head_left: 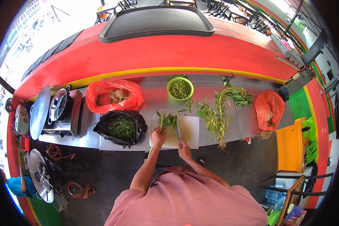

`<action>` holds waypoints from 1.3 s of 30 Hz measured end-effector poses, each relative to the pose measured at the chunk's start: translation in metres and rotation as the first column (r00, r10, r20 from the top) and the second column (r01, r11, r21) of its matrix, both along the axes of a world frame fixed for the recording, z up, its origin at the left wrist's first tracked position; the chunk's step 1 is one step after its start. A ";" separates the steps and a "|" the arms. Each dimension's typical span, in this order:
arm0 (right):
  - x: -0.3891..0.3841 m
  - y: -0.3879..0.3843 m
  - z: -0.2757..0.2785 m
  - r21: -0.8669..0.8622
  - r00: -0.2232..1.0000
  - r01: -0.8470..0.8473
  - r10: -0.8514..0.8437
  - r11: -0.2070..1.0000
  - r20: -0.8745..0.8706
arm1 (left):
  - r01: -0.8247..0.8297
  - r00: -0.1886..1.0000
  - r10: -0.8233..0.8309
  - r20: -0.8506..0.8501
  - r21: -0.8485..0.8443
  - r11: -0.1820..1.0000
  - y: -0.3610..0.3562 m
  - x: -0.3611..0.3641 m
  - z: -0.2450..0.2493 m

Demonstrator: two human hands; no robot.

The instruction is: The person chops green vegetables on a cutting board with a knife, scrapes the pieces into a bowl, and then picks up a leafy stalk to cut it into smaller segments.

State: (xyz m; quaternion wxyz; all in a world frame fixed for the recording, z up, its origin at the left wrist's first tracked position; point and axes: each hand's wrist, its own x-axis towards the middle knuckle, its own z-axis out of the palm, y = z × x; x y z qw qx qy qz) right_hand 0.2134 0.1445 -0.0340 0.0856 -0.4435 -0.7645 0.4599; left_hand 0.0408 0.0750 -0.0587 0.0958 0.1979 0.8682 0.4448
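On the steel tabletop (154, 94) outdoors: left fingers (159, 132) pinching greens (168, 119) on a cutting board (193, 132), right fingers (183, 145) gripping a knife (179, 133).

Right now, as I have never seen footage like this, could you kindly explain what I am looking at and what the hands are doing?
There is no machine here: a person works with two bare hands. The single round, bent picture comes from a camera worn on their head, looking down. On the steel counter lies a white cutting board. The left hand grips a bunch of greens on it. The right hand holds a knife over the board. Nearby are a green bowl and a black bag, both holding chopped greens, a red bag, and loose leafy stalks to the right. A stove sits far left.
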 end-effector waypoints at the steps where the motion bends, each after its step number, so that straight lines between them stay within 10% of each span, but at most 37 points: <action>1: -0.003 -0.002 -0.002 -0.001 1.000 -0.009 0.009 1.000 -0.002 | 0.001 1.000 -0.001 0.000 0.000 1.000 0.000 0.000 0.000; 25: 0.050 0.008 0.005 0.019 0.999 0.001 0.000 1.000 -0.055 | 0.082 0.995 -0.086 0.046 0.088 0.993 -0.024 -0.002 0.041; 33: 0.082 0.002 0.006 0.009 0.986 -0.053 0.053 0.999 -0.157 | 0.416 0.889 -0.433 -0.150 -0.130 0.900 0.002 0.033 0.032; 39: 0.120 0.020 0.025 0.142 0.980 -0.147 0.125 0.979 0.154 | 0.461 0.862 -0.472 -0.183 -0.101 0.881 -0.006 0.031 0.025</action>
